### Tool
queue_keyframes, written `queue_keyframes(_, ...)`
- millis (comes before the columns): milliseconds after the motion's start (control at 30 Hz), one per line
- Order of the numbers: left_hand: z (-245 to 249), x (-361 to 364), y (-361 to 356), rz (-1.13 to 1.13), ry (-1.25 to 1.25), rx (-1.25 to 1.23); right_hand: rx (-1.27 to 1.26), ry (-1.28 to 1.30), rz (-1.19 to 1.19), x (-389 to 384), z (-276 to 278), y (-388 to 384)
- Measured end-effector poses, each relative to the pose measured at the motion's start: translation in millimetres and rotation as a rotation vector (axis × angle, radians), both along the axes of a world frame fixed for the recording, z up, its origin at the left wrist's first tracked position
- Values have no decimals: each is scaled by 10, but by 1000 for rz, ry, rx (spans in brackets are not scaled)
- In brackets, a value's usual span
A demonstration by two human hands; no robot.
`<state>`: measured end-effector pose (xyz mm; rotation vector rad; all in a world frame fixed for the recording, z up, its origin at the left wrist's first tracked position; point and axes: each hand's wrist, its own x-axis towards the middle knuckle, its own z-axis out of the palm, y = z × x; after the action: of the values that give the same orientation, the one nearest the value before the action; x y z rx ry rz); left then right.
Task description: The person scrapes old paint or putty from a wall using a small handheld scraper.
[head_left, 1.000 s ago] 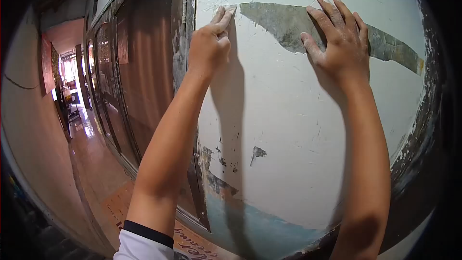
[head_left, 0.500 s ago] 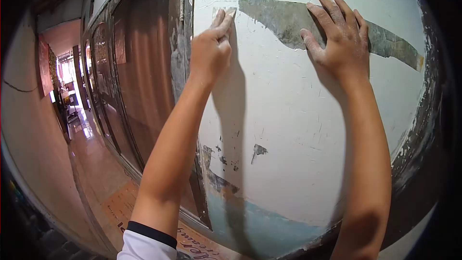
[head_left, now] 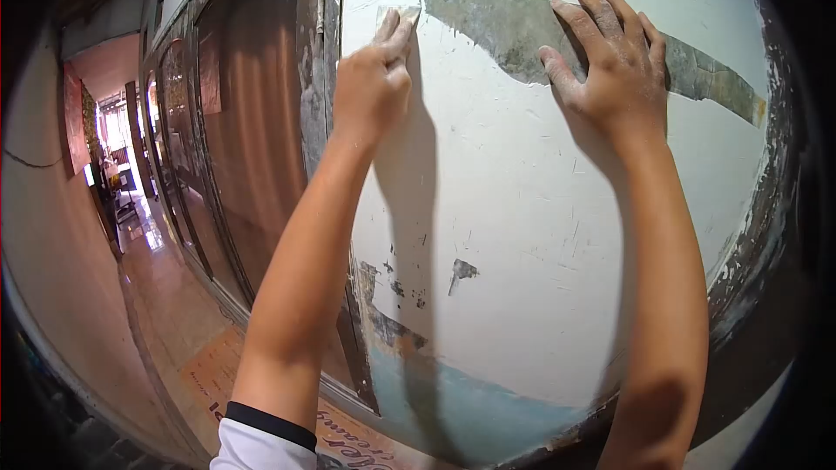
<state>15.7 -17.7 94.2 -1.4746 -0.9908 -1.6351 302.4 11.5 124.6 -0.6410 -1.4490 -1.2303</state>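
My left hand (head_left: 374,78) is closed on a flat, pale scraper blade (head_left: 411,12), its fingers pressing the blade against the white painted wall (head_left: 514,183). The blade sits just left of the pointed tip of a bare grey patch (head_left: 479,28), where the paint is gone. Most of the scraper is hidden under my fingers. Farther right, my right hand (head_left: 614,70) lies with spread fingers over the same patch, thumb out to the left. Whitish dust coats its fingers.
Left of the wall stands a dark wooden frame (head_left: 315,78) with glass and a brown curtain (head_left: 261,122). A narrow corridor runs back at far left. Printed cardboard (head_left: 348,435) lies on the floor below. Smaller chipped spots (head_left: 463,271) and a blue-green band (head_left: 488,400) mark the lower wall.
The whole view has shifted slightly, so the wall and both hands appear a little higher and farther left. Against the wall, neither hand has visibly moved.
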Motion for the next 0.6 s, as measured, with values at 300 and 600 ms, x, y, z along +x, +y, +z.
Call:
queue_keyframes(300,-168,52,60,-5,-22,6,-11,9,-19,18,5,27)
queue_keyframes(600,-166,102,53,38,-9,31,-18,11,-26,3,-4,1)
